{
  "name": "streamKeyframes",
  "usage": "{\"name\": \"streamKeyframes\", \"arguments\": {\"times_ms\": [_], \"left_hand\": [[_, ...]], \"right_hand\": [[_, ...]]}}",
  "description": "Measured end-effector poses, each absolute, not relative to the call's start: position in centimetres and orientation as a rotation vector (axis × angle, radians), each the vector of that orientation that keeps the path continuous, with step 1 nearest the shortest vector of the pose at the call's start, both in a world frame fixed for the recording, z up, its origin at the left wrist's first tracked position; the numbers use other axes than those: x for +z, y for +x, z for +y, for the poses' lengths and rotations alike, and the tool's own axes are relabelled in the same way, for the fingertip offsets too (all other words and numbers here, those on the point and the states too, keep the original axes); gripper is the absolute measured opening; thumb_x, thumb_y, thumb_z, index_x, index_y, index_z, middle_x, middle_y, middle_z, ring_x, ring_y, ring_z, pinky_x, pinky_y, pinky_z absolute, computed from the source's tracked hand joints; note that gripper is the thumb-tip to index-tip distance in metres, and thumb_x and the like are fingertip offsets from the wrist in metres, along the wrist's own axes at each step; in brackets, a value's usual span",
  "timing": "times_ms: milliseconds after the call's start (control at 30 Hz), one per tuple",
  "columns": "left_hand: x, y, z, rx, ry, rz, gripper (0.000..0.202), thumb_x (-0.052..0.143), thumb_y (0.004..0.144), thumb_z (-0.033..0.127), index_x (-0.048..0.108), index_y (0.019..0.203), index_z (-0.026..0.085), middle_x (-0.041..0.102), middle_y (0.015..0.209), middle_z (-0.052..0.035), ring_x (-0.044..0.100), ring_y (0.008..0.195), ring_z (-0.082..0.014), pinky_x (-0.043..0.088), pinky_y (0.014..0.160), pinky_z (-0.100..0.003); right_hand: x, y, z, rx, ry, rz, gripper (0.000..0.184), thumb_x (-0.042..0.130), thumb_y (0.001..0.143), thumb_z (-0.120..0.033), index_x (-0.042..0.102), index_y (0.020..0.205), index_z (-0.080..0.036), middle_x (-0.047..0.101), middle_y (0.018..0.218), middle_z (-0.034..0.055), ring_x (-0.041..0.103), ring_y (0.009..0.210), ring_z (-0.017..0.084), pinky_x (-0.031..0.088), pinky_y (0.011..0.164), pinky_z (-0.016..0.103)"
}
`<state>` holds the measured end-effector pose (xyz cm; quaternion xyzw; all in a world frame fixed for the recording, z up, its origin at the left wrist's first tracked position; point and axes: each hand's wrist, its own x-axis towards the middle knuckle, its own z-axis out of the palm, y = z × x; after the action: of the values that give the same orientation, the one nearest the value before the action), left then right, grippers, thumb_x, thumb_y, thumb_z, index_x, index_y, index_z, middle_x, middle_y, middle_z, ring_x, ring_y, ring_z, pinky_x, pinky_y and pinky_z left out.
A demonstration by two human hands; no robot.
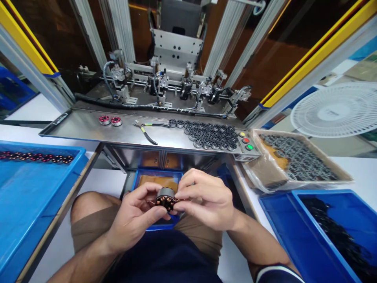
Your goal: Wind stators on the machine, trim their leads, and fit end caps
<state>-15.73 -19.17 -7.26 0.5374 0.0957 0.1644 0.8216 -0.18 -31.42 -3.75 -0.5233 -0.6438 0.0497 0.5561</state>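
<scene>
Both of my hands meet over my lap around a small wound motor stator (165,198), a dark metal ring with copper coils showing underneath. My left hand (134,218) cups it from the left with thumb and fingers closed on it. My right hand (206,198) pinches its right side, fingers curled. On the steel shelf beyond, two red wound stators (110,120) lie at the left and a pile of bare black stator cores (211,134) lies at the right.
Pliers (145,129) lie mid-shelf. Red, yellow and green buttons (246,140) sit at the shelf's right end. A winding machine (176,84) stands behind. A blue tray (35,184) with a row of wound stators is left; a cardboard box of cores (297,157) and blue bins (321,232) are right.
</scene>
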Motion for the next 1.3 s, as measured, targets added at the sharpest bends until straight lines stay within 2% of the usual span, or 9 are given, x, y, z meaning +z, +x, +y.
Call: {"name": "streamKeyframes", "arguments": {"times_ms": [167,300,433,567,733,933,1033,1167,1300], "left_hand": [[-7.4,-15.8,-19.4,0.377,1.14,0.239,0.023,0.074,0.08,0.02,0.063,0.1,0.018,0.074,0.08,-0.0043,0.073,0.072,-0.0191,0.061,0.064,-0.027],[-7.7,-15.9,-19.3,0.527,1.101,0.179,0.049,0.084,0.066,0.013,0.062,0.107,0.026,0.072,0.109,-0.0044,0.073,0.089,-0.0202,0.06,0.073,-0.027],[-8.3,-15.3,-18.8,0.672,0.957,0.07,0.068,0.09,0.057,0.039,0.06,0.117,0.03,0.067,0.118,-0.004,0.065,0.111,-0.0254,0.054,0.094,-0.035],[-8.7,-14.6,-18.5,0.206,0.839,-0.006,0.053,0.056,0.084,0.063,0.068,0.106,0.016,0.072,0.101,-0.0115,0.07,0.095,-0.0239,0.056,0.083,-0.033],[-8.7,-14.8,-18.9,-0.01,0.777,-0.077,0.034,0.049,0.095,0.042,0.067,0.1,0.013,0.073,0.078,-0.0104,0.072,0.069,-0.0195,0.054,0.056,-0.024],[-7.9,-15.3,-19.1,0.383,0.838,0.016,0.035,0.072,0.078,0.011,0.06,0.106,0.029,0.068,0.118,-0.0018,0.07,0.103,-0.0201,0.058,0.082,-0.028],[-7.5,-15.0,-19.0,0.48,0.791,0.013,0.034,0.079,0.072,0.02,0.061,0.1,0.027,0.064,0.125,-0.002,0.059,0.123,-0.0245,0.052,0.097,-0.035],[-7.6,-14.4,-18.7,0.126,0.749,-0.009,0.046,0.056,0.088,0.055,0.066,0.108,0.015,0.073,0.101,-0.0118,0.071,0.096,-0.0236,0.056,0.082,-0.032],[-8.1,-14.5,-18.8,-0.122,0.777,-0.109,0.048,0.039,0.097,0.048,0.067,0.098,0.009,0.073,0.074,-0.0123,0.072,0.065,-0.0212,0.055,0.055,-0.026]], "right_hand": [[-3.3,-0.9,-31.6,0.121,-1.307,-1.472,0.006,0.065,0.086,-0.012,0.07,0.085,-0.013,0.067,0.075,0.0062,0.062,0.066,0.012,0.052,0.059,0.024],[-2.9,-1.2,-31.4,0.114,-1.381,-1.41,0.009,0.063,0.087,-0.012,0.066,0.079,-0.013,0.064,0.071,0.0052,0.059,0.064,0.012,0.05,0.058,0.025],[-2.7,-1.0,-31.1,0.108,-1.324,-1.471,0.008,0.062,0.088,-0.011,0.065,0.081,-0.012,0.063,0.072,0.0059,0.059,0.068,0.013,0.052,0.061,0.026],[-2.5,-0.8,-31.1,0.118,-1.243,-1.583,0.005,0.062,0.088,-0.01,0.066,0.086,-0.01,0.065,0.074,0.0076,0.062,0.071,0.014,0.054,0.063,0.025],[-2.1,-0.9,-31.4,0.091,-1.291,-1.593,0.005,0.062,0.087,-0.009,0.067,0.086,-0.01,0.065,0.074,0.0077,0.061,0.07,0.013,0.054,0.062,0.025],[-2.0,-1.3,-31.3,0.012,-1.412,-1.413,0.011,0.059,0.087,-0.006,0.066,0.084,-0.013,0.066,0.074,0.0057,0.061,0.069,0.013,0.053,0.062,0.025],[-2.0,-1.4,-31.1,0.079,-1.349,-1.419,0.011,0.059,0.088,-0.008,0.065,0.081,-0.013,0.064,0.072,0.0052,0.061,0.068,0.013,0.053,0.062,0.026],[-1.6,-1.2,-31.1,0.129,-1.272,-1.523,0.008,0.061,0.088,-0.011,0.065,0.082,-0.012,0.065,0.071,0.0062,0.06,0.068,0.013,0.053,0.062,0.026],[-1.3,-1.1,-31.4,0.119,-1.262,-1.527,0.005,0.064,0.087,-0.01,0.067,0.083,-0.01,0.065,0.072,0.0074,0.061,0.068,0.012,0.053,0.061,0.024]]}}
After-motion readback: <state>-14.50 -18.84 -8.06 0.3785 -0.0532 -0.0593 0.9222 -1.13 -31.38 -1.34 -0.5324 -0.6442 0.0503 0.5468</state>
